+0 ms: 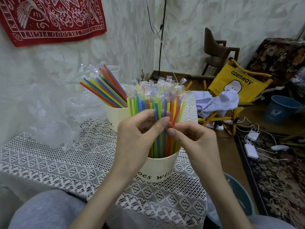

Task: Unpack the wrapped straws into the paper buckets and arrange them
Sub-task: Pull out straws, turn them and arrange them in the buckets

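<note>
A cream paper bucket (158, 169) with black lettering stands near the table's front, filled with upright wrapped straws (155, 100) in many colours. My left hand (137, 138) grips the left part of this bunch, thumb across the front. My right hand (193, 139) pinches straws on the right side of the bunch, thumb tip close to the left thumb. Behind and to the left, a second cream bucket (115, 116) holds more wrapped straws (104, 86) leaning left. A third bucket's white rim (115, 68) peeks out behind them.
Crumpled clear plastic packaging (54, 116) lies on the lace tablecloth (66, 162) at the left. A teal bin (241, 195) sits on the floor at the right of the table. A yellow folding chair (237, 83) with cloth and cables stands further right.
</note>
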